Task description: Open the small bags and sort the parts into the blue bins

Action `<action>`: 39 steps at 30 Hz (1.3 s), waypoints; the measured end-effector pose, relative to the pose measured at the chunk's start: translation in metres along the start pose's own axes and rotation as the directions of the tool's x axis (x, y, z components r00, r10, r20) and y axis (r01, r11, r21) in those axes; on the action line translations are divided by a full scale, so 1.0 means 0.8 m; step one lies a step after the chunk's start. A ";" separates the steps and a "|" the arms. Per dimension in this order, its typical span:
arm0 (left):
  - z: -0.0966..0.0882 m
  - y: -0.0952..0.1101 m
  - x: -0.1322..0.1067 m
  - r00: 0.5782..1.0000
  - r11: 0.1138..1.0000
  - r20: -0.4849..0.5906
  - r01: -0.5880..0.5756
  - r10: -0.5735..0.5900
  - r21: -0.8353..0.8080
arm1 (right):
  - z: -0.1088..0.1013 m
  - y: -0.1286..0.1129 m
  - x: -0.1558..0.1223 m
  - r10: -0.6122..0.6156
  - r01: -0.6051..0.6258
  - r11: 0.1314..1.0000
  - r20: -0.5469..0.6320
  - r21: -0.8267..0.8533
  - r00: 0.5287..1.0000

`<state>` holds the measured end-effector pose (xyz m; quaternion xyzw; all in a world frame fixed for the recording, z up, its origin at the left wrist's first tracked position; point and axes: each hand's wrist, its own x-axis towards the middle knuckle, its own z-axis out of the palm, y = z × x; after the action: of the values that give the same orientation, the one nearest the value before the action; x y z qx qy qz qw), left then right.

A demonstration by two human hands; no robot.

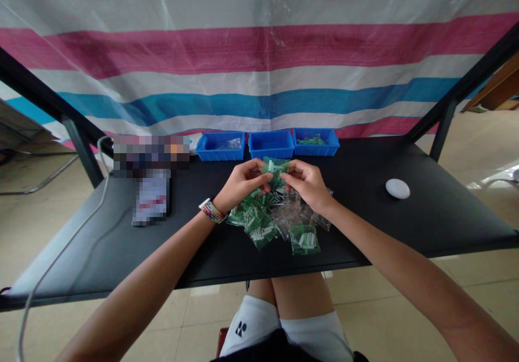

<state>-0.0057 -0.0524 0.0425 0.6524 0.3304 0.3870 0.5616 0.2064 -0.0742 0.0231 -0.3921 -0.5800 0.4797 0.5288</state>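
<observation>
Between my two hands a small green plastic packet (276, 166) with pale pieces inside is held up over the table. My left hand (244, 184) pinches its left edge, and my right hand (306, 184) grips the right edge, thumbs toward me. Below lies a heap of several similar green packets (259, 231), mixed with clear packets (287, 217) whose contents I cannot make out. One green packet (305, 239) rests at the heap's near right side. The fingers hide part of the heap.
Three blue bins stand along the back: the left bin (220, 153) holds a clear packet, the middle bin (271, 151) shows a bare floor, the right bin (316, 148) holds green packets. A white oval object (398, 189) sits right; a cable (87, 226) crosses the left.
</observation>
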 end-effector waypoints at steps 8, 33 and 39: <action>0.000 0.001 0.000 1.000 0.997 -0.001 -0.001 0.001 0.074 | 0.000 -0.007 -0.001 0.076 -0.083 0.993 0.083 0.081 0.994; -0.009 0.000 0.001 0.997 0.997 -0.059 -0.035 0.040 0.073 | -0.097 0.018 0.042 -0.202 -0.005 0.818 -0.295 -0.575 0.934; -0.010 -0.006 0.003 1.000 0.997 -0.023 0.004 -0.003 0.075 | -0.073 0.012 0.025 -0.220 0.261 0.570 0.161 -0.779 0.962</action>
<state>-0.0117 -0.0456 0.0386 0.6679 0.3523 0.3808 0.5337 0.2611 -0.0443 0.0170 -0.4921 -0.7918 0.1052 0.3462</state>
